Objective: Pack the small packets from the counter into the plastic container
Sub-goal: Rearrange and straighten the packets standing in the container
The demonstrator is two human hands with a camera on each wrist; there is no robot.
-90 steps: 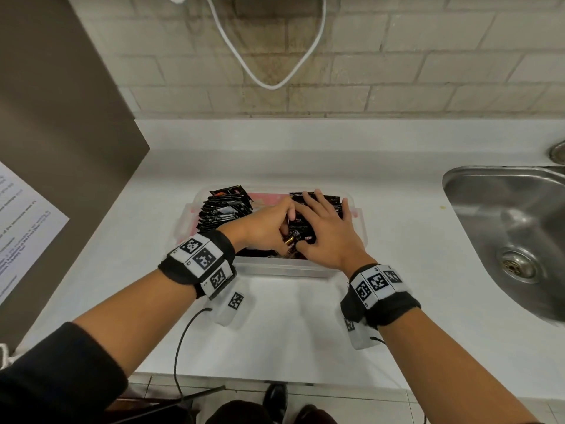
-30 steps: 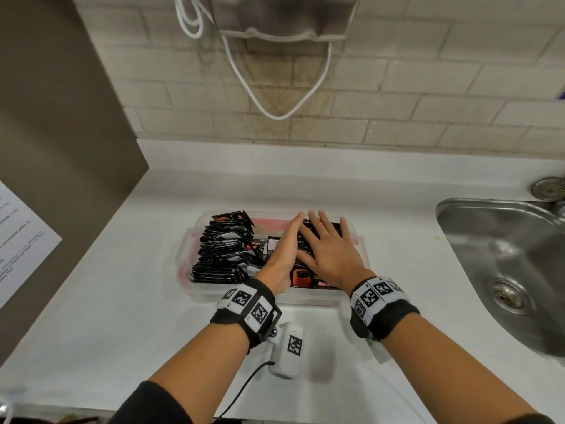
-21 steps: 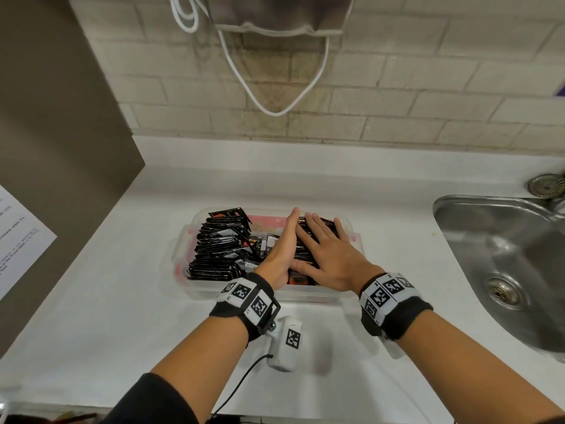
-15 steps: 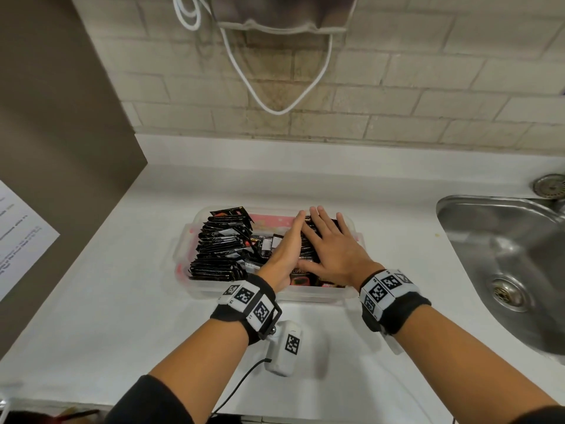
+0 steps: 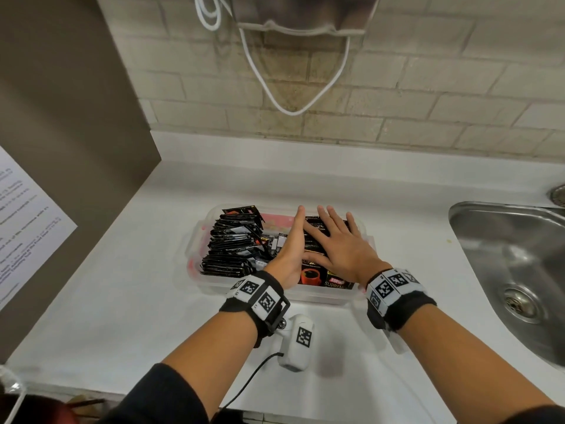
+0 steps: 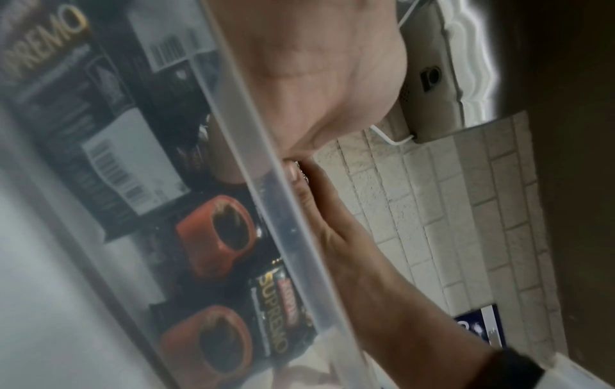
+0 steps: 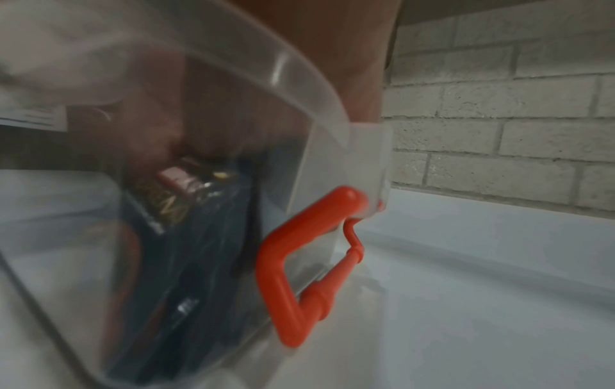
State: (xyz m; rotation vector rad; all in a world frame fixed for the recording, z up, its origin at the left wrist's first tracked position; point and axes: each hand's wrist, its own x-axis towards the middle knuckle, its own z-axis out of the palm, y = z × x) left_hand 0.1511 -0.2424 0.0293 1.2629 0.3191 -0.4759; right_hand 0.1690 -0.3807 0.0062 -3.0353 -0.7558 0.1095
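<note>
Your packets (image 5: pixel 232 243) sat inside the plastic container (image 5: pixel 195 237) on the white surface (image 5: pixel 122 286), none visible loose outside it. Your left hand (image 5: pixel 289 249) stood edge-on with straight fingers between the 2 stacks, and your right hand (image 5: pixel 342 243) lay flat, fingers spread, pressing the right stack down; neither hand gripped anything. These sachets looked light, thin and glossy, so you could expect them to bend, slide over each other and fan out; taking a whole stack by its long edges between flat palms would likely hold better than pinching 1. The container's walls looked thin and flexible, with an orange clip handle (image 7: pixel 299 276) at its end. In the left wrist view the packs read "SUPREMO" (image 6: pixel 276 313) beside a red coffee cup, with barcodes; smaller print was unreadable.
</note>
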